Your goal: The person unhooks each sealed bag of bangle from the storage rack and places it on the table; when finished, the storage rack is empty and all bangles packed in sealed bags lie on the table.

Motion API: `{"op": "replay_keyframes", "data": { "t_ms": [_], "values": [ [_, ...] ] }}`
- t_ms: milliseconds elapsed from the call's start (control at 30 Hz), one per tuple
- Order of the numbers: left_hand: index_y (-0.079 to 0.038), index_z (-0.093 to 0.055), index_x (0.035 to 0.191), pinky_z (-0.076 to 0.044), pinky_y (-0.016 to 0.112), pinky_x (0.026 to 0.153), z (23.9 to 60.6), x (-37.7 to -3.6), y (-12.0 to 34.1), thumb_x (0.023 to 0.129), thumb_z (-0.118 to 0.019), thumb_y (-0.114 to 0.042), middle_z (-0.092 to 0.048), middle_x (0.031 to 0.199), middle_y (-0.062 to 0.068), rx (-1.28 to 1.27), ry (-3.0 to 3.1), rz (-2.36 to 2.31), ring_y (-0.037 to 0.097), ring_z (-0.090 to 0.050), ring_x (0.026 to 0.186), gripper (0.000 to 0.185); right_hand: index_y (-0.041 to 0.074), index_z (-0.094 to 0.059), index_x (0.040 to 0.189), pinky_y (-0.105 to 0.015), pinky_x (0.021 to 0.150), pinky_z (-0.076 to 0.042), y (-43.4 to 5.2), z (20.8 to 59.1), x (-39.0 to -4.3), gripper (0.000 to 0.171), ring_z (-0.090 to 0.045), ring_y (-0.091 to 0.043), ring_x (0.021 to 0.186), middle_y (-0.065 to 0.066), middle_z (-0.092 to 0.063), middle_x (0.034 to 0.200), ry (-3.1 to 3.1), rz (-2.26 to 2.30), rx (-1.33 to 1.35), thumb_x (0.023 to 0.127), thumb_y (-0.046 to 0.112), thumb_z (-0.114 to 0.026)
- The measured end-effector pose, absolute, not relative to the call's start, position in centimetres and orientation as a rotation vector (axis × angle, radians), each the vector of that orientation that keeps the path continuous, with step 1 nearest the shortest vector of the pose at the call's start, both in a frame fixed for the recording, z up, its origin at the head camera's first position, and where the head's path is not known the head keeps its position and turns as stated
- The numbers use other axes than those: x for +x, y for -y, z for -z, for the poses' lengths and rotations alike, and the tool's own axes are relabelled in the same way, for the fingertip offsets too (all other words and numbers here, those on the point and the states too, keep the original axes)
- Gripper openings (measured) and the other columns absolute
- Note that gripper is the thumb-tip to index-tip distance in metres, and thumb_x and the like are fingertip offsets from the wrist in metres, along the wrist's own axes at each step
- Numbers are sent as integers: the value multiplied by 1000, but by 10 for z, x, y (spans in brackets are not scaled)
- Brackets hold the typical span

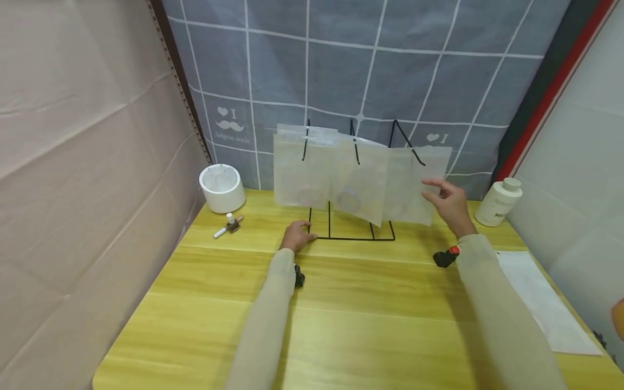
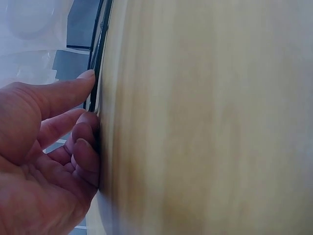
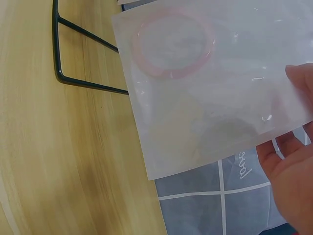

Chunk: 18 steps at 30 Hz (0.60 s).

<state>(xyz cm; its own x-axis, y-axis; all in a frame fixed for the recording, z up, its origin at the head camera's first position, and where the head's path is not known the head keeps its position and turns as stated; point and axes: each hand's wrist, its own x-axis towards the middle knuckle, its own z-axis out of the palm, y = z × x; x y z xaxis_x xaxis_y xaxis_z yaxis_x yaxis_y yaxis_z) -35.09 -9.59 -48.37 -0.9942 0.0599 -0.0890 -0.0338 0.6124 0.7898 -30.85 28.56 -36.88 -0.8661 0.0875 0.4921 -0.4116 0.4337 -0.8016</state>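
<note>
Right grip [image 1: 450, 206]: thumb and fingers pinch the edge of the rightmost translucent bag [image 1: 414, 187], which hangs from a black wire rack [image 1: 351, 227] at the back of the tabletop [image 1: 341, 319]. The right wrist view shows what the head view barely resolves: a pink ring [image 3: 173, 43] sealed inside that bag, with the thumb tip [image 3: 301, 81] lying on the film and the fingers behind it.

Left grip [image 1: 294, 235]: rests on the tabletop at the rack's front left corner. The head view does not show the contact; the left wrist view does, with curled fingertips [image 2: 85, 142] pressed against the black base wire (whether they wrap round it cannot be told).

Two more bags hang on the rack: a middle bag [image 1: 358, 184] holding a pale ring, and a left bag [image 1: 302, 170].

Surroundings, head view only: a white round container [image 1: 221, 188] at back left, a small brown bottle [image 1: 229, 225] lying just beside it, a white bottle [image 1: 499, 202] at back right, and a white sheet [image 1: 546, 300] along the right edge.
</note>
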Motion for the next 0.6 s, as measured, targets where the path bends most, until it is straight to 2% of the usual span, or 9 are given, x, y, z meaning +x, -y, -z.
{"op": "replay_keyframes", "data": {
  "t_ms": [67, 233, 333, 433, 500, 600],
  "values": [
    [-7, -60, 140, -46, 51, 107, 484, -351, 96, 92, -76, -18, -57, 144, 16, 22, -2719, -1339, 37, -54, 131, 52, -7, -68, 123, -27, 47, -29, -286, 369, -308, 32, -26, -6, 48, 1, -59, 74, 2222, -1414, 274, 94, 3, -70],
    [-7, -60, 140, -48, 51, 105, 483, -351, 98, 92, -76, -19, -58, 142, 16, 40, -2729, -1342, 37, -56, 128, 51, -6, -70, 121, -25, 45, -29, -288, 369, -303, 29, -28, -4, 46, -9, -45, 59, 2224, -1309, 289, 93, 3, -70],
    [-6, -60, 139, -47, 51, 106, 483, -352, 99, 92, -76, -19, -57, 143, 17, 53, -2730, -1356, 37, -55, 129, 51, -6, -70, 121, -23, 46, -30, -288, 368, -297, 28, -29, -6, 48, -9, -57, 71, 2219, -1273, 301, 93, 2, -70],
    [-6, -60, 140, -47, 51, 106, 484, -352, 99, 92, -76, -19, -57, 144, 16, 48, -2721, -1356, 37, -55, 129, 52, -6, -70, 120, -19, 48, -33, -287, 368, -290, 28, -31, -8, 53, -8, -70, 96, 2217, -1256, 314, 93, 0, -70],
    [-7, -60, 140, -47, 51, 106, 485, -352, 98, 92, -76, -19, -56, 145, 15, 37, -2717, -1351, 37, -56, 129, 52, -5, -71, 120, -17, 50, -35, -288, 369, -286, 28, -32, -9, 54, -7, -72, 109, 2217, -1239, 322, 92, -1, -70],
    [-7, -60, 140, -47, 51, 106, 487, -352, 97, 92, -76, -18, -56, 146, 15, 30, -2710, -1354, 37, -56, 128, 52, -5, -71, 119, -16, 49, -35, -291, 374, -282, 28, -30, -8, 53, -10, -73, 114, 2202, -1229, 344, 92, -3, -69]
  ]
}}
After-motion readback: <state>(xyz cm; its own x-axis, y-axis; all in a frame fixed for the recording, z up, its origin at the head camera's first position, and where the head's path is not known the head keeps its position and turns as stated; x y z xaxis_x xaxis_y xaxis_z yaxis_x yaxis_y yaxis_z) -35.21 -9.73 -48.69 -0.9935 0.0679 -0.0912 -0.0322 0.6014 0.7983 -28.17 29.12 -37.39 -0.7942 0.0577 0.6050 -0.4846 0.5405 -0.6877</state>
